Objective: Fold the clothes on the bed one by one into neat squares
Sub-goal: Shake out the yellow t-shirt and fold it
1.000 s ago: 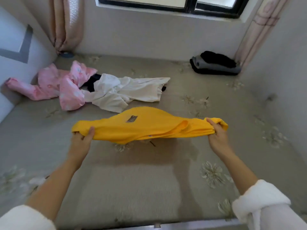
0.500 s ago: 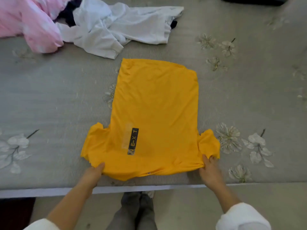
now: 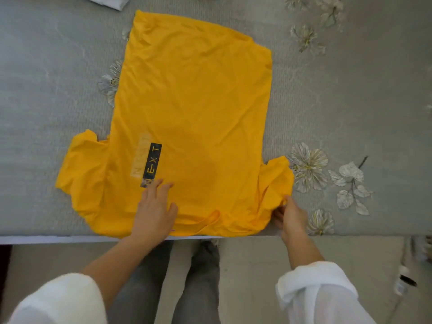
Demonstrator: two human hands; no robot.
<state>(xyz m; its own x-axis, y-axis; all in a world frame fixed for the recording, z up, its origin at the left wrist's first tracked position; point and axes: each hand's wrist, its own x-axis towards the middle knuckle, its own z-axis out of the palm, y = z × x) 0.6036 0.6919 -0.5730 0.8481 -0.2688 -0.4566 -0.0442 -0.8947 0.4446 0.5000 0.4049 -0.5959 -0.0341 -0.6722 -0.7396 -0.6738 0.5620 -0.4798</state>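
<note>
Along the near edge of the bed [image 3: 350, 118] the yellow T-shirt [image 3: 194, 101] lies spread flat, collar toward the person, hem toward the far side, short sleeves out to left and right. The left hand [image 3: 153, 209] rests palm-down on the chest, fingers straight, tips touching the end of the black NEXT label [image 3: 152, 163]. The right hand [image 3: 289, 213] is at the right sleeve by the bed's edge, fingers curled onto the fabric, pinching it as far as I can tell, since the grip is partly hidden. A white cloth [image 3: 105, 0] peeks in further up the bed. Grey trousers [image 3: 196, 288] stand beside the bed.
</note>
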